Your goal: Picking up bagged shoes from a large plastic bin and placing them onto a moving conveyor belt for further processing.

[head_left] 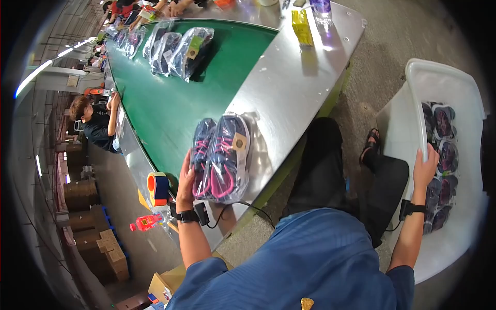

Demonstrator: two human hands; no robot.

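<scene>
A pair of dark navy sneakers with pink laces and linings [225, 155] lies in a clear plastic bag, across the edge between the green belt [170, 108] and its metal border [279, 88]. My left hand [186, 181] grips the bag's left side, its far fingers partly hidden by the bag. A round tan sticker shows on the right shoe's bag. Off to the right, my right hand [425, 168] is closed over the rim of a large white bin [413, 88]. Inside the bin sit several dark sneakers [445, 157] with pinkish trim.
Farther up the belt lie several bagged shoes [191, 51]. A yellow box [301, 28] and a clear bottle [321, 13] stand on the metal border. Beside my left wrist are a tape roll [157, 187] and a red-labelled bottle [146, 222]. A co-worker [98, 124] is across the belt.
</scene>
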